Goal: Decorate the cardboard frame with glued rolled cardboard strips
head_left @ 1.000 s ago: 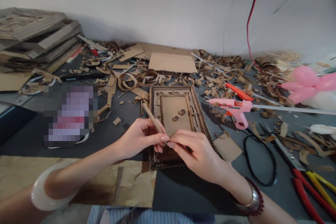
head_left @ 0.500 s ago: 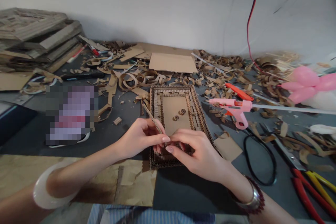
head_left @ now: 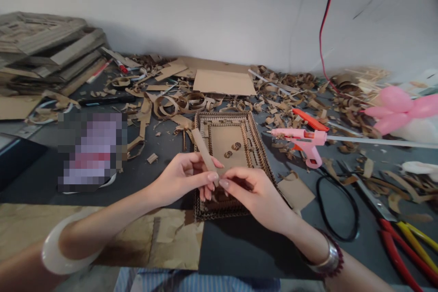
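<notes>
A narrow cardboard strip (head_left: 202, 146) slants up and away from my left hand (head_left: 178, 178), which pinches it between thumb and fingers. My right hand (head_left: 262, 196) is closed at the strip's lower end, thumb and forefinger pressed together there; the fingertips hide that end. Below both hands lies a rectangular cardboard frame (head_left: 257, 139) with ridged, corrugated edges built up in layers. Two small rolled cardboard coils (head_left: 236, 146) rest on its flat inner panel. The frame's near part is partly covered by my hands.
To the right lie a pink glue gun (head_left: 301, 137), an orange cutter (head_left: 310, 120), a black cable loop (head_left: 318, 210) and red-handled shears (head_left: 393, 246). Cardboard scraps (head_left: 191, 100) litter the back. At left are a pixelated phone-like object (head_left: 94, 150) and stacked cardboard pieces (head_left: 51, 50).
The cardboard strip has turned from edge-on so that its broad flat face shows. My right fingers have shifted slightly at its lower end. The frame and coils stay in place.
</notes>
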### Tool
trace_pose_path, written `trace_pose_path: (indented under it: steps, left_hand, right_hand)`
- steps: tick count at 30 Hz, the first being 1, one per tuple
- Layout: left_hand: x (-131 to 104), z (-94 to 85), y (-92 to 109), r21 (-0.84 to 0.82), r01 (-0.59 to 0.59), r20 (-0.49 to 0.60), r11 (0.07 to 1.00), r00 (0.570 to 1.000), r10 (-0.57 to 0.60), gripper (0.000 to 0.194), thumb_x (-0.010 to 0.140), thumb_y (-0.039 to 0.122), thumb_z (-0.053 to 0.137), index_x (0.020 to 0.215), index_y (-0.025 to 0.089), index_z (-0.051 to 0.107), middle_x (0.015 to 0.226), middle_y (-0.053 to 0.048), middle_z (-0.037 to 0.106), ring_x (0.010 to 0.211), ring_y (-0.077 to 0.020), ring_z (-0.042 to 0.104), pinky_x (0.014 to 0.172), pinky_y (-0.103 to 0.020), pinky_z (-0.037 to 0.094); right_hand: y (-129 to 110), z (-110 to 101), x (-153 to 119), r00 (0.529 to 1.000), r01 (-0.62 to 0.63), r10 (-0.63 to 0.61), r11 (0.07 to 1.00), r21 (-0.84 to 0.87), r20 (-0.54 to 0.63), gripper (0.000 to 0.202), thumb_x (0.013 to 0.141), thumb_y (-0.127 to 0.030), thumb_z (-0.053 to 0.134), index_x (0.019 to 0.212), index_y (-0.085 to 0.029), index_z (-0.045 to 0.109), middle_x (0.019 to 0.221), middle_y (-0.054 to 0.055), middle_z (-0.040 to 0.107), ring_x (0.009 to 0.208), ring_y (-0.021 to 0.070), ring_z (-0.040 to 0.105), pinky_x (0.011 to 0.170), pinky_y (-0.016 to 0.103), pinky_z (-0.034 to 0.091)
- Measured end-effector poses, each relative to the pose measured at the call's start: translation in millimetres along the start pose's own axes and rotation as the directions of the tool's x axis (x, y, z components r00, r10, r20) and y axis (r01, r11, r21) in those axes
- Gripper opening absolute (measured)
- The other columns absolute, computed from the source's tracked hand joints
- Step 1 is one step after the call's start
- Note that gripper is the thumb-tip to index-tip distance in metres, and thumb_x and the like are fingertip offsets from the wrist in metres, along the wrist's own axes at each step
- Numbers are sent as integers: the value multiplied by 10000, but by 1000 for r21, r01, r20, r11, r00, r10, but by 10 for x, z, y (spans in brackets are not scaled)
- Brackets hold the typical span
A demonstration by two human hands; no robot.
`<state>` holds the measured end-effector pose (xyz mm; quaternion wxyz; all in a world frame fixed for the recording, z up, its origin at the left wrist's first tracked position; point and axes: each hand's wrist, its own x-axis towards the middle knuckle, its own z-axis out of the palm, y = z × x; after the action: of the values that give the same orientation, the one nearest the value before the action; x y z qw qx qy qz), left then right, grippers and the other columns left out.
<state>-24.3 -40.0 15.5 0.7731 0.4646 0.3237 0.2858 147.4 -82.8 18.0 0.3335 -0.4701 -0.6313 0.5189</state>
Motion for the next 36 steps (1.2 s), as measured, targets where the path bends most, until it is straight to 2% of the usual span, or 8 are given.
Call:
trace_pose_path:
  steps: [2,3,7,10,22,28,36]
  left_hand:
    - [5,-3,20,-41,-7,21,999,1000,8,257,700,249,699,866,78,602,560,6,625,469,-95,599,417,-154,505]
    - [9,-3,28,-47,-6,22,999,1000,7,248,696,246,702,845,72,608,564,1,626,473,-95,600,419,-153,505]
    - [24,-4,36,-43,-3,6,999,1000,4,250,670,266,726,736,71,585,539,-2,629,442,-80,584,426,-147,498]
    - [30,-7,26,-44,4,2,999,1000,-4,279,663,295,730,697,84,551,521,5,623,422,-76,576,420,-146,490]
    - [20,13,37,-53,31,22,998,999,-30,305,671,315,725,704,84,528,509,15,620,417,-71,577,424,-144,494]
    - [21,0,30,-45,47,41,998,998,-45,296,680,314,718,701,88,529,518,8,624,420,-70,573,429,-152,495]
    - [25,1,37,-32,53,43,998,998,-51,294,684,316,713,681,94,521,505,14,609,420,-72,565,427,-154,480]
  right_hand:
    - [-15,-15,5,1000,-29,29,998,64,-2,211,826,-297,493,696,-164,592,578,-25,528,511,74,429,461,187,348]
    - [-18,-19,1,1000,-11,12,999,39,-19,213,827,-297,489,695,-162,588,572,-25,521,507,75,423,453,189,341]
    - [-3,-6,-35,980,177,-195,956,-235,-51,179,849,-230,455,763,-164,598,647,4,559,566,94,475,496,208,365]
    - [16,7,-47,961,265,-278,915,-303,-1,165,858,-219,441,809,-164,589,700,21,581,623,111,521,571,227,415]
    - [26,2,-34,947,309,-320,886,-346,27,212,880,-191,396,787,-165,585,700,24,575,637,115,521,606,236,420]
    - [59,-4,-45,912,386,-405,806,-448,58,180,878,-176,405,798,-156,566,695,24,565,630,119,499,598,250,393]
    - [45,-19,-43,884,434,-459,739,-515,87,176,874,-150,394,790,-164,547,691,18,564,613,117,474,593,247,378]
